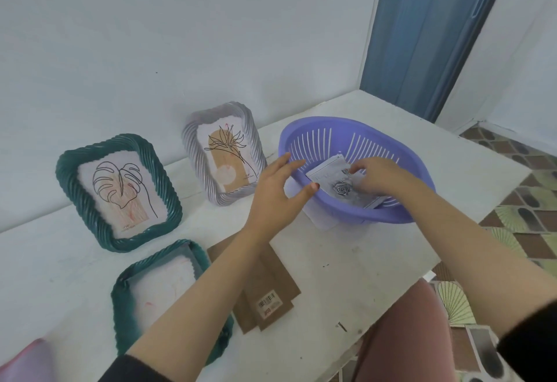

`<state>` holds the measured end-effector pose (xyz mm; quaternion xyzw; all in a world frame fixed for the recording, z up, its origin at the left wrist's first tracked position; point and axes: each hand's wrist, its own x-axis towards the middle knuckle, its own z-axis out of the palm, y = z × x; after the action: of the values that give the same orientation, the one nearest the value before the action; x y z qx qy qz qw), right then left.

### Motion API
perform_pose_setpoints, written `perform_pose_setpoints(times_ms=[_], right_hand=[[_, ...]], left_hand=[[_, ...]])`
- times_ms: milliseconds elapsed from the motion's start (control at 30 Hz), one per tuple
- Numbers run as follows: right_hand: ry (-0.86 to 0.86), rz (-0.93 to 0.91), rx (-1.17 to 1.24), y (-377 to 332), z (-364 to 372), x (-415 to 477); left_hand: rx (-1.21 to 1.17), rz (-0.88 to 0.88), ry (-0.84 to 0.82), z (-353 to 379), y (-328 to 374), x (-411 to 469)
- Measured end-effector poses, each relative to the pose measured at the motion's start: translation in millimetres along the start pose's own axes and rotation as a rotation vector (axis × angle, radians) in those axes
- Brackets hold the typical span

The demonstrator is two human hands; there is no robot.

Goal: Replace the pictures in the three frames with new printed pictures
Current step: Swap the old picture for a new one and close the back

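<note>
A purple slotted basket (pixel 391 137) stands on the white table and holds printed pictures (pixel 340 188), the top one a grey rose print. My right hand (pixel 379 175) is inside the basket with its fingers on the prints. My left hand (pixel 277 191) hovers open at the basket's near-left rim, thumb by the edge. A green frame (pixel 72 182) with a leaf drawing and a lilac frame (pixel 193 140) with a flower drawing lean against the wall. A second green frame (pixel 120 294) lies face down and open near me, beside its brown backing board (pixel 265 288).
The table's right edge (pixel 470 240) drops off to a patterned tile floor. A blue door (pixel 428 35) stands behind the basket. A pink object (pixel 24 363) shows at the lower left corner. My pink-clad knee (pixel 404 336) is below the table edge.
</note>
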<state>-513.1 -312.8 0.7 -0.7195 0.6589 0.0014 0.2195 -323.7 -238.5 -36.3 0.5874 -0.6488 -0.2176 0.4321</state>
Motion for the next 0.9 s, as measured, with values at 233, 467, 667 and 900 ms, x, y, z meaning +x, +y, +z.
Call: perform_pose_setpoints(times_ms=[233, 467, 667, 900], right_hand=[[-0.036, 0.03, -0.165, 3, 5, 14], [0.086, 0.013, -0.028, 9, 4, 14], [0.067, 0.07, 0.005, 10, 7, 20], [0.317, -0.086, 0.134, 16, -1, 21]], left_hand=[[-0.008, -0.002, 0.031, 2, -3, 1], [-0.018, -0.017, 0.031, 2, -3, 1], [-0.025, -0.019, 0.025, 2, -2, 1], [-0.033, -0.045, -0.003, -1, 1, 1]])
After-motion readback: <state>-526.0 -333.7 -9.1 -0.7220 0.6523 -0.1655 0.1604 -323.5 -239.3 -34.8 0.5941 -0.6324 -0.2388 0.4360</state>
